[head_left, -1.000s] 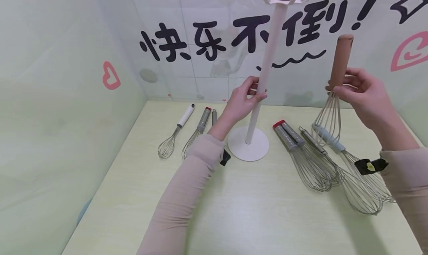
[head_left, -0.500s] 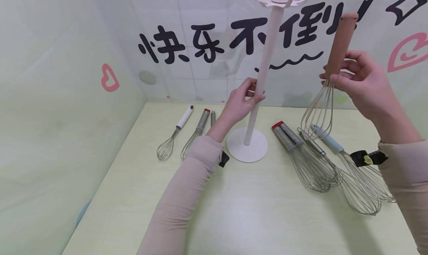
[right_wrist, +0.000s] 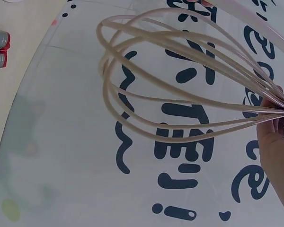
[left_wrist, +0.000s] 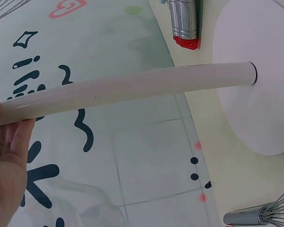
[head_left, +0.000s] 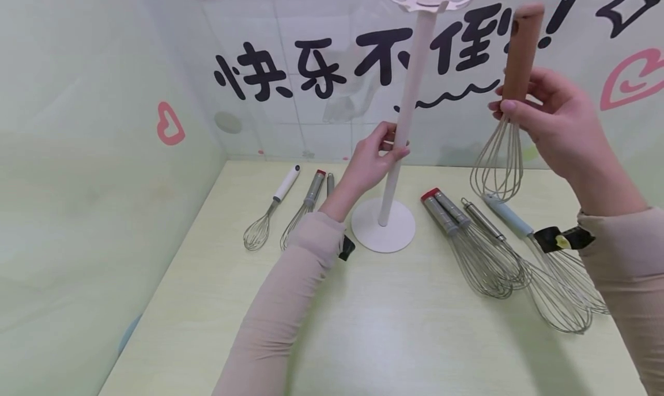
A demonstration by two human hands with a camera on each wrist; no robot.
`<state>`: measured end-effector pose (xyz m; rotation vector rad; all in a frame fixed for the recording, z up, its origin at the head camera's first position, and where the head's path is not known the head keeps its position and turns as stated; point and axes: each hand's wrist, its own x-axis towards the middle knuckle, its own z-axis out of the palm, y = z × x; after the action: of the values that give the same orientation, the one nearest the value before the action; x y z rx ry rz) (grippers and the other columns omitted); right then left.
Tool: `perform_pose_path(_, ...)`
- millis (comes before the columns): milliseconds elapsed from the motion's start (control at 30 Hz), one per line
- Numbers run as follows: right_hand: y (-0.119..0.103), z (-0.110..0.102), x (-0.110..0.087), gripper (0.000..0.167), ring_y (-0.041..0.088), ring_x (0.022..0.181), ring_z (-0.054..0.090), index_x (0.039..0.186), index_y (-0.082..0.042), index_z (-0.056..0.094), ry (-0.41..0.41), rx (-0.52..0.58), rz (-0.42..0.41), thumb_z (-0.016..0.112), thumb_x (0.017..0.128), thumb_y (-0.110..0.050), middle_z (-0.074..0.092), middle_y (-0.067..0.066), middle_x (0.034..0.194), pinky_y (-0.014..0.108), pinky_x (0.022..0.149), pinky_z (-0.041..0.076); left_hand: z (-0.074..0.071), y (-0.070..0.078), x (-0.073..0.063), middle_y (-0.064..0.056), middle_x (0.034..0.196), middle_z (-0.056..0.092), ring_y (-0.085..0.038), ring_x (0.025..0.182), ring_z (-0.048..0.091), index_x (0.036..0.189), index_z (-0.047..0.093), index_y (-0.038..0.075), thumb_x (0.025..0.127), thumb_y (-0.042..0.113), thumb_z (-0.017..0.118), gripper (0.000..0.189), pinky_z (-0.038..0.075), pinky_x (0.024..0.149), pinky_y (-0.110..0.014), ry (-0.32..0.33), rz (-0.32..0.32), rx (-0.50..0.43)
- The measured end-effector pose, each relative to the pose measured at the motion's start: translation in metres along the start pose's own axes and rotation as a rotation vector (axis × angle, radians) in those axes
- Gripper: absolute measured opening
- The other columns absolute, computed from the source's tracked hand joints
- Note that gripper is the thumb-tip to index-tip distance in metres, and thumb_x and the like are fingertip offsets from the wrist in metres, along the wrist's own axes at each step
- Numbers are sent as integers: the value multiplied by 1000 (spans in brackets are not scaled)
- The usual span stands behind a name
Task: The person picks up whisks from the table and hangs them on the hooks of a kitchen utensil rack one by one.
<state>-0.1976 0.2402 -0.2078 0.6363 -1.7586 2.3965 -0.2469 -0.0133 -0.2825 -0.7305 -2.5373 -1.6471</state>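
A white stand point(head_left: 415, 76) rises from a round base on the table, with a ring of hooks point(head_left: 430, 3) at its top. My left hand point(head_left: 374, 157) grips its pole between thumb and fingers, partway up. To the right, my right hand point(head_left: 557, 116) pinches a whisk point(head_left: 520, 56) low on its brown handle. That whisk hangs upright in the air, handle up and wire loops down, apart from the stand. In the right wrist view its beige wires point(right_wrist: 180, 90) fill the middle. The left wrist view shows the pole point(left_wrist: 132, 87) running down to the base point(left_wrist: 255, 113).
Right of the base lie two grey whisks with red ends point(head_left: 446, 211), a metal-handled whisk point(head_left: 485, 220) and a light-blue-handled whisk point(head_left: 510, 216). To the left lie a white-handled whisk point(head_left: 286, 184) and grey-handled ones point(head_left: 314, 188), partly behind my left arm. A printed wall sheet point(head_left: 311, 113) stands behind.
My right hand has lifted the brown-handled whisk higher and slightly left, away from the whisks on the table. My left hand keeps its place on the pole.
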Motion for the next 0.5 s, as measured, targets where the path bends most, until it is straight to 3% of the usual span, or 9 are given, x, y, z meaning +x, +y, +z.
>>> perform_pose_path(300,-7,10,5,42,21,85,71,125,-1,56,62,23,17,58,86,13,63,11,104,21,78,58,1,-1,0,-13,115,63,-22,105,64,125,49,4,93,14,61,35,55,93,-30,1,7,-4)
perform_pose_path(500,-14,17,11,41,21,86,69,119,-3,57,165,48,6,61,82,15,62,10,106,21,76,59,1,-2,0,-13,115,63,-22,105,63,125,50,5,93,14,62,35,55,92,-30,3,4,-14)
